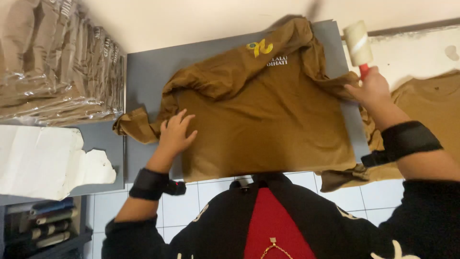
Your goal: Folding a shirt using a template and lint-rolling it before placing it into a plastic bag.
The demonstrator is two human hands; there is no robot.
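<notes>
We see brown shirt point(258, 120) spread flat on grey desk point(143, 72), sleeves bunched at its upper edge
Left hand point(175, 134) presses shirt's left side, fingers spread
Right hand point(371, 88) at shirt's right edge, fingers wrapped around lint roller point(358, 44), roller lifted clear of cloth
We judge lint-cleaning step underway; next move calls for roller lowered onto shirt while left hand pins it
Bagged shirt stack point(57, 62) left of shirt

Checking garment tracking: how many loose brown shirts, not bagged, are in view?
2. One brown shirt lies spread on the grey board under the left hand; a second shirt lies at right, partly hidden behind the right hand.
</notes>
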